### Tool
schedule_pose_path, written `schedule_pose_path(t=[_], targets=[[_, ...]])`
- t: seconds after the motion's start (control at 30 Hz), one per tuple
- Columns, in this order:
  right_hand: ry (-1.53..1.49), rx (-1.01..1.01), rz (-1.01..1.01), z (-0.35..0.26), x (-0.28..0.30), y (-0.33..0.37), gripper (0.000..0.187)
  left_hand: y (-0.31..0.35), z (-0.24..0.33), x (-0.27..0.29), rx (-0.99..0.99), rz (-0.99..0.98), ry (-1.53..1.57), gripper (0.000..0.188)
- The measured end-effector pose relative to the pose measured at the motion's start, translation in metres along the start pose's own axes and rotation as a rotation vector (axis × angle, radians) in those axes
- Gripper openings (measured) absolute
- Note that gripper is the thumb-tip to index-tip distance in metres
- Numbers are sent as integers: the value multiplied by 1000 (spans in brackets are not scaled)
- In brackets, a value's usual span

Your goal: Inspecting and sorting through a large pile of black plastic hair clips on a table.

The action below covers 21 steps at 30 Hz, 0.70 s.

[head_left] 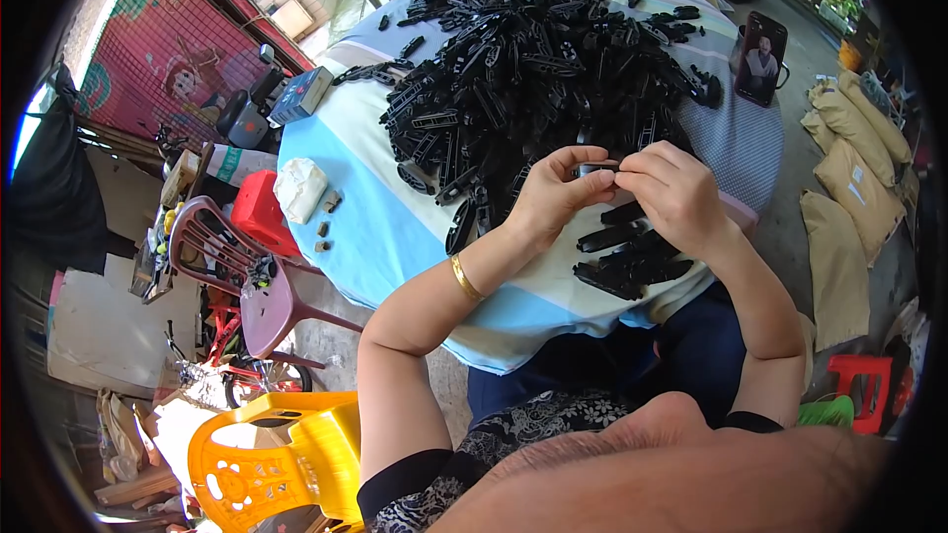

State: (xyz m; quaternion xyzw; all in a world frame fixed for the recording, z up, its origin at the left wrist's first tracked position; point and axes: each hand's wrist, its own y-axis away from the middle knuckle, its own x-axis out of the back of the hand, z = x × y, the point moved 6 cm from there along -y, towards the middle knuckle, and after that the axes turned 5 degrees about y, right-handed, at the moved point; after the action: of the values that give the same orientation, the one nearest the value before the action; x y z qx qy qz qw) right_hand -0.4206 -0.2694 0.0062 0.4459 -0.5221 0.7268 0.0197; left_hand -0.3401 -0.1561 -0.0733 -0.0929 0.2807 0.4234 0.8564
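My left hand (pixel 555 195) and my right hand (pixel 677 195) meet over the near part of a cloth-covered round table (pixel 346 207). Between their pinched fingertips is a small, thin dark piece (pixel 598 167), mostly covered by the fingers, so its kind cannot be made out. Just beyond my hands rises a large heap of black plastic parts (pixel 513 69), long and narrow with slots. Below my right hand, on the near side of the cloth, lies a smaller group of similar black parts (pixel 632 262).
On the table's left lie a white plastic bag (pixel 299 190), a few small brown pieces (pixel 323 229) and a blue box (pixel 301 96). A phone (pixel 760 59) stands at the right edge. Purple (pixel 272 316) and yellow chairs (pixel 331 454) are at left; tan sacks (pixel 839 266) lie at right.
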Motion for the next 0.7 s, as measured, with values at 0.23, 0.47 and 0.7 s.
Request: schedule_pose_path(t=[0.23,0.47,0.7], targets=[[-675,-756,-388,33,-29,22,32,16,28,-24,-259,-51,-530,28],[-781,-816,-298,36,-31,26,31,20,18,-23,-433,-65,-676,27],[-717,-832,-69,115,-9,34,36,6,6,-18,-321,-127,-831,30]])
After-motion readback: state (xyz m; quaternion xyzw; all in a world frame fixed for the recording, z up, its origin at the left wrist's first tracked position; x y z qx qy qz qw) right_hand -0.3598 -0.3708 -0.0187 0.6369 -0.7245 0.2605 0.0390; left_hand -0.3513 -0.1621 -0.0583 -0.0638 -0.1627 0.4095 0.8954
